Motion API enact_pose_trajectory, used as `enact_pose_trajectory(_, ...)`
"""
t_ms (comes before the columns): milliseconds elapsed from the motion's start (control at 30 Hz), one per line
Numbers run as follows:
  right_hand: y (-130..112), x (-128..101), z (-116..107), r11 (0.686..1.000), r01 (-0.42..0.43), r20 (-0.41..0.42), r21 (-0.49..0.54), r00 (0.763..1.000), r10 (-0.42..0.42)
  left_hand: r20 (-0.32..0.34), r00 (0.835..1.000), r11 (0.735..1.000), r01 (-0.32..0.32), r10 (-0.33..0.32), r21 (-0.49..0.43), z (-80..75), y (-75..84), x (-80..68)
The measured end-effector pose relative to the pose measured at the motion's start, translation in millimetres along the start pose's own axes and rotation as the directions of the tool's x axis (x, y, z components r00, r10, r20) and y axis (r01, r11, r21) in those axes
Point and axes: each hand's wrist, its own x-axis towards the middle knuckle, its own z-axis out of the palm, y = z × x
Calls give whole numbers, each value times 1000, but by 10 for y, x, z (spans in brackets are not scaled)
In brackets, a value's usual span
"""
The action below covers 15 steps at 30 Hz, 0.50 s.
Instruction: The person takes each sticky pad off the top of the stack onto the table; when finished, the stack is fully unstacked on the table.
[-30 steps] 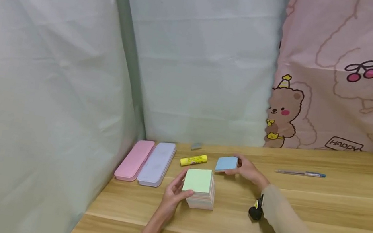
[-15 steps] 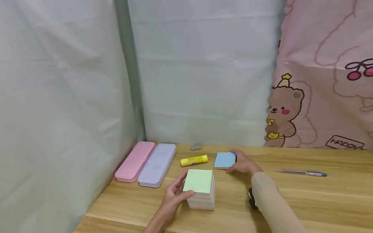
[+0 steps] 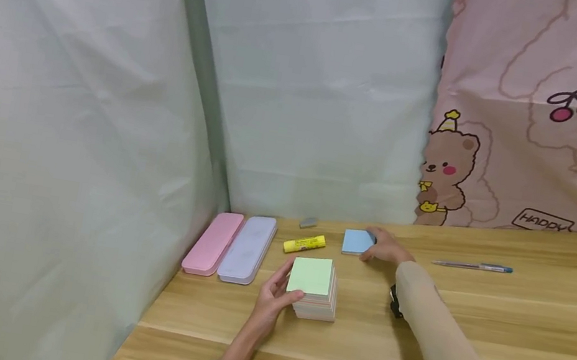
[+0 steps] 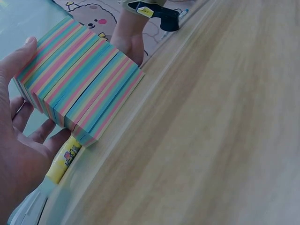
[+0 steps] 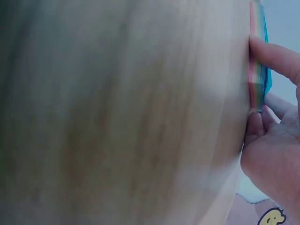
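Observation:
A thick pad of coloured notes [image 3: 313, 288] with a green top sheet stands on the wooden table [image 3: 495, 339]. My left hand [image 3: 279, 292] grips its left side, thumb on the near edge; the left wrist view shows the striped edges of the pad [image 4: 77, 82] in my left hand [image 4: 26, 140]. A thin blue-topped slice of notes [image 3: 357, 241] lies flat further back. My right hand [image 3: 382, 248] pinches its right edge, as the right wrist view shows for the slice [image 5: 258, 65] between thumb and fingers [image 5: 276, 58].
A yellow glue stick [image 3: 304, 243] lies left of the blue slice, a small grey eraser [image 3: 308, 223] behind it. A pink case [image 3: 212, 242] and a lilac case [image 3: 247, 248] lie by the left wall. A pen [image 3: 473, 266] lies to the right.
My right hand has carried the blue slice away from the pad and set it down flat on the table further back. My left hand stays on the pad.

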Motion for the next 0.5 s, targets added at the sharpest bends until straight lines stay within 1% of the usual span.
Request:
enact_pose_trajectory(133,6,2,3,1000,-17,4,4,1000,17,-4,1000,1000,11,-11,6,-25,-5,4)
enact_pose_trajectory(200,15,-1,18,1000,-19,-9,15,1000,19,-3,1000,1000,13,-13,5,-34,-10,6)
enact_pose_trajectory(500,27,21,7,998,-11,-32,66,999,14,20,1000,1000,-8,9,-3,-20,-4,20)
